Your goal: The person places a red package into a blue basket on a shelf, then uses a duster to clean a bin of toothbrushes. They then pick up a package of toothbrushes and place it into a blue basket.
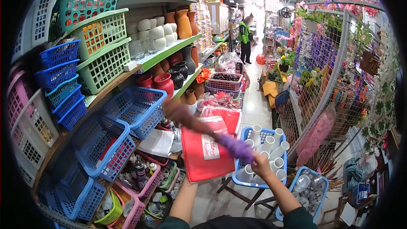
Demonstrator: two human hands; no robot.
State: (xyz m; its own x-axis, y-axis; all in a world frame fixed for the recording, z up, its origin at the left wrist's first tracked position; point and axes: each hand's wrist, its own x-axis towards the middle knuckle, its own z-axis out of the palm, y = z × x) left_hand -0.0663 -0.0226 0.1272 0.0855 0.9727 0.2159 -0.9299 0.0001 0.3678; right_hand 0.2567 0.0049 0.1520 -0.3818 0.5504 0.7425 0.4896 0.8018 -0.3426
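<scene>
My right hand (260,165) is closed around the purple end of a long duster (235,147). The duster slants up to the left across a red plastic-wrapped packet (203,161), and its brown far end is smeared by motion. On the packet is a white label with red handwriting. My left forearm (186,199) reaches up to the packet's lower edge; the left hand is hidden behind it, so its fingers do not show. Just beyond my right hand stands a blue basket (239,178) with several white bottle-shaped vases (267,144).
Blue baskets (101,144) and pink bins (146,186) line the left shelves, below pots and vases (163,85). A basket of glassware (303,182) sits low right. Wire mesh with artificial flowers (313,68) borders the aisle (254,85), where a person in a green vest (244,36) stands.
</scene>
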